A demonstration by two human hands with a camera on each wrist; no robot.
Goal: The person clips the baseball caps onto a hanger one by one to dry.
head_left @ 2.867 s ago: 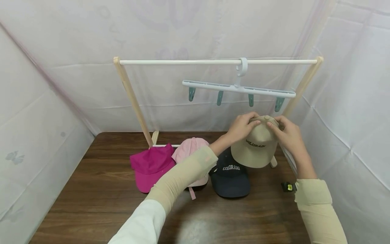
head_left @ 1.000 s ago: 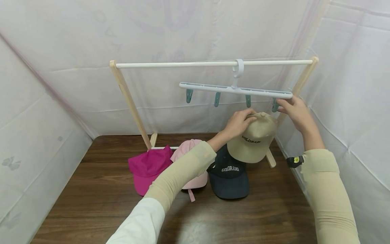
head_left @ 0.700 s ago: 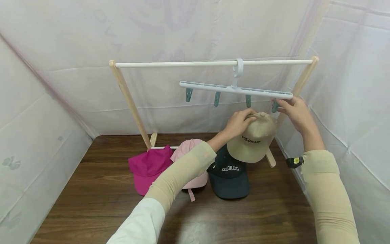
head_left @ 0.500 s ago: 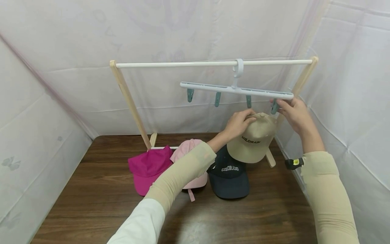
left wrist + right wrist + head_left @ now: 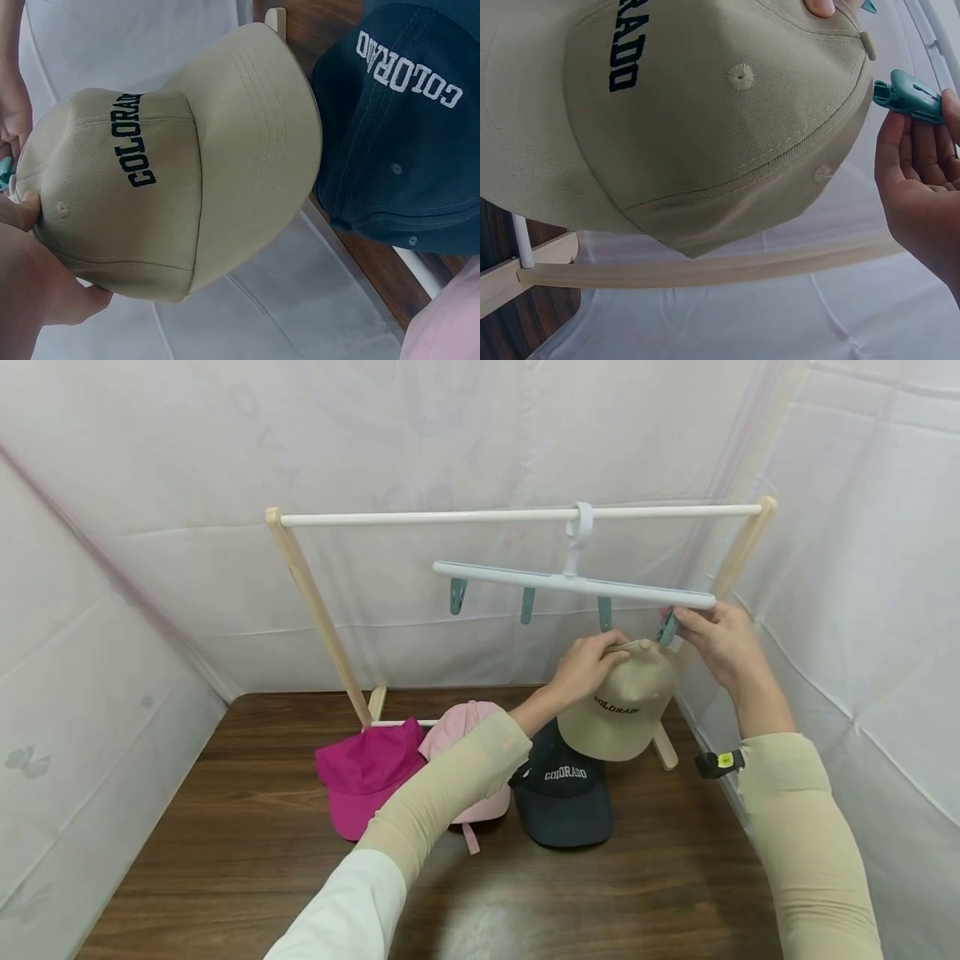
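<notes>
My left hand point(image 5: 587, 667) pinches the crown of a beige baseball cap point(image 5: 622, 714), holding it in the air with its COLORADO lettering facing me and brim downward. Between the thumb and fingers of my right hand point(image 5: 727, 647) is a teal clip point(image 5: 667, 630), at the right end of a pale blue clip hanger point(image 5: 517, 577). In the right wrist view the clip point(image 5: 915, 97) has its tip right beside the top edge of the cap point(image 5: 705, 135). Whether they touch, I cannot tell. Several teal clips hang along the bar, the others gripping nothing.
The hanger hooks over the white rail point(image 5: 420, 517) of a wooden rack point(image 5: 315, 602). On the brown table point(image 5: 225, 877) lie a navy COLORADO cap point(image 5: 566, 810), a pale pink cap point(image 5: 465, 727) partly behind my left forearm, and a magenta cap point(image 5: 371, 764). White cloth walls point(image 5: 862, 610) enclose the table.
My right hand has left the cap and taken hold of the end clip. The clip has tilted down-left toward the cap's crown, and the hanger has shifted slightly left. My left hand barely moved.
</notes>
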